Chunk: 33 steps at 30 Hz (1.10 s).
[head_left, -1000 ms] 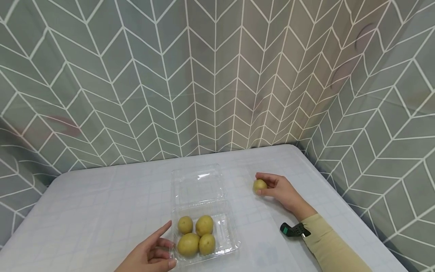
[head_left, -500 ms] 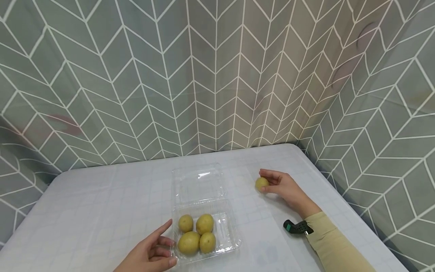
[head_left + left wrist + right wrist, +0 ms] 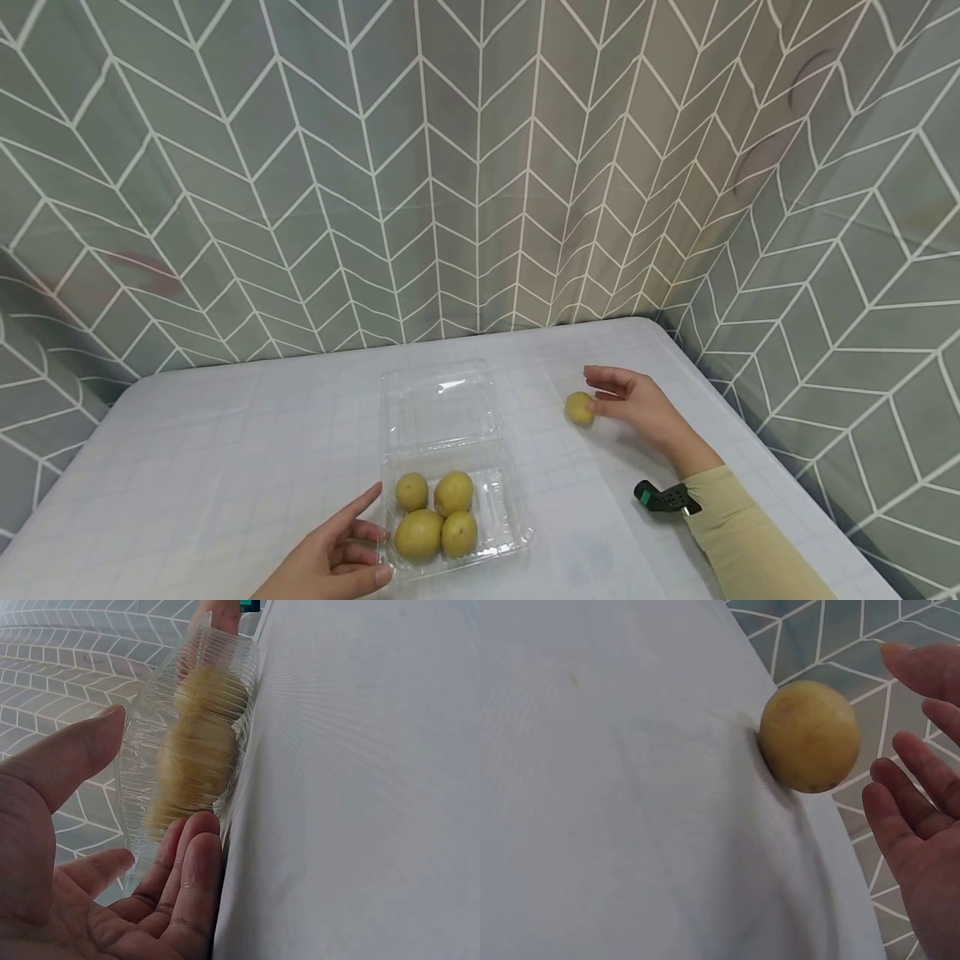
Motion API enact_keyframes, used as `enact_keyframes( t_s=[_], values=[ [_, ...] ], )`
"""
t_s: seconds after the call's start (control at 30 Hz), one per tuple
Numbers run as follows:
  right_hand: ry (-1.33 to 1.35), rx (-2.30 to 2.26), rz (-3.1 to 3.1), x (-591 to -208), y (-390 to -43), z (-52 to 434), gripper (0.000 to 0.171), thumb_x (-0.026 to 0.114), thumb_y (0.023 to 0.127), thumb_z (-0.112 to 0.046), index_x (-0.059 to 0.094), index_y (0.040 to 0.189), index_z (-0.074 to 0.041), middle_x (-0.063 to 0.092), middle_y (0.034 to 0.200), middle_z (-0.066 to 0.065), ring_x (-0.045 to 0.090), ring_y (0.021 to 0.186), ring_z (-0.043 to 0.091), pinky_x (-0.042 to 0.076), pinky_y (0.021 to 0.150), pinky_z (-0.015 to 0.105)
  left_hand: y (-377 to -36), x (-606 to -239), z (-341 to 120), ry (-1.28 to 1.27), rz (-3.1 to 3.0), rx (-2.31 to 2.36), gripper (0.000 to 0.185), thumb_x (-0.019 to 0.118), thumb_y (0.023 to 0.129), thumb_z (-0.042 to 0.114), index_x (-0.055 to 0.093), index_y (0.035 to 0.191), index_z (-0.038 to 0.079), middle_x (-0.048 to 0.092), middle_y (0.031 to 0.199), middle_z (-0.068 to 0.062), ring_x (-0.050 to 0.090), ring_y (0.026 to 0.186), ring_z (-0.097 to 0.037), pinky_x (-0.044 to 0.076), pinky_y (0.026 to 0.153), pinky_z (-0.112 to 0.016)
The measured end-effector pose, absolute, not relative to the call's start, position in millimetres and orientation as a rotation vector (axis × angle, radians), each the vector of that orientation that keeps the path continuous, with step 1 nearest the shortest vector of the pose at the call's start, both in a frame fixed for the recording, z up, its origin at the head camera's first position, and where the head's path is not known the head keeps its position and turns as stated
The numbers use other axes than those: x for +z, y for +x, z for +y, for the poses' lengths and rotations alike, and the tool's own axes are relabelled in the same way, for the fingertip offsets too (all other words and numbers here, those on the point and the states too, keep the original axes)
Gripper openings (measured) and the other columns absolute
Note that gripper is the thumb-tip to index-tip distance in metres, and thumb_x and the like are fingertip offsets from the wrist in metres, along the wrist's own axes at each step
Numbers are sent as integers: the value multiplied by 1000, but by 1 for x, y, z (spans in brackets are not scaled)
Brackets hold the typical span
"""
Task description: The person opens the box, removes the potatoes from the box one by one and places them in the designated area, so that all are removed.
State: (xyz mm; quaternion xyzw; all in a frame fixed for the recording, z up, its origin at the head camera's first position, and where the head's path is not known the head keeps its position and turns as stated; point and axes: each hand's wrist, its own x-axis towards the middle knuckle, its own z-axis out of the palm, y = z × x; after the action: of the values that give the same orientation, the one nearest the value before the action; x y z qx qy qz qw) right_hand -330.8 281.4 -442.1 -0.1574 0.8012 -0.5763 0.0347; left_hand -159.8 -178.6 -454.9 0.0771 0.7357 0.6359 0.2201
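Observation:
A small yellow-green round fruit lies alone on the white tablecloth, right of centre. My right hand is just right of it with fingers spread, a small gap between fingertips and fruit. A clear plastic clamshell box sits near the front edge, its lid folded back flat. Several similar fruits lie in its tray. My left hand rests at the box's left side, fingers relaxed, fingertips touching the tray wall.
The white checked tablecloth covers the table. A grey-green chevron curtain closes off the back and right side. A black and green wrist mount sits on my right sleeve. The table's right edge runs close to my right arm.
My right hand let go of the single fruit and drew its fingers back to the right; the fruit now sits free on the cloth. The left hand stayed in place.

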Motion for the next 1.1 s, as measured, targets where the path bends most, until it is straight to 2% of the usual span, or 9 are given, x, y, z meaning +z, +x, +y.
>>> enact_keyframes(
  t_s=[0.23, 0.33, 0.47, 0.57, 0.7, 1.1],
  values=[
    [-498, -1777, 2467, -429, -326, 279, 61, 80, 83, -8, 53, 137, 4, 51, 137, 28, 52, 125, 42, 48, 95, 24, -159, -456, -179, 218, 2034, 1759, 92, 75, 89, 15, 15, 157, 0, 57, 115, -13, 60, 98, -26, 54, 81, -27],
    [-534, -1773, 2457, -425, -322, 274, 58, 80, 83, -6, 55, 135, 3, 52, 136, 28, 53, 124, 39, 49, 95, 26, -159, -457, -179, 211, 2034, 1756, 92, 76, 89, 16, 15, 157, 0, 57, 115, -13, 60, 98, -26, 54, 81, -27],
    [-596, -1764, 2433, -419, -317, 265, 56, 79, 83, -5, 56, 134, 1, 52, 136, 28, 52, 123, 43, 49, 96, 31, -159, -457, -179, 216, 2037, 1757, 92, 76, 89, 16, 15, 157, 0, 57, 115, -13, 60, 98, -26, 54, 81, -27],
    [-649, -1734, 2440, -415, -313, 259, 55, 79, 83, -5, 57, 134, -1, 55, 134, 23, 52, 123, 43, 48, 98, 38, -159, -457, -179, 221, 2039, 1759, 93, 76, 88, 15, 16, 157, 0, 57, 114, -13, 60, 97, -26, 55, 80, -27],
    [-700, -1681, 2472, -410, -308, 254, 54, 80, 83, -7, 59, 133, -4, 59, 132, 12, 57, 121, 31, 46, 100, 42, -159, -457, -179, 227, 2040, 1761, 93, 76, 88, 15, 16, 157, 0, 57, 114, -13, 61, 97, -26, 55, 80, -27],
    [-814, -1581, 2479, -399, -295, 236, 51, 82, 83, -16, 62, 130, -9, 61, 130, 5, 59, 118, 25, 47, 99, 36, -159, -455, -179, 199, 2030, 1751, 93, 77, 88, 17, 16, 157, 1, 58, 115, -12, 60, 99, -27, 55, 80, -27]
  ],
)
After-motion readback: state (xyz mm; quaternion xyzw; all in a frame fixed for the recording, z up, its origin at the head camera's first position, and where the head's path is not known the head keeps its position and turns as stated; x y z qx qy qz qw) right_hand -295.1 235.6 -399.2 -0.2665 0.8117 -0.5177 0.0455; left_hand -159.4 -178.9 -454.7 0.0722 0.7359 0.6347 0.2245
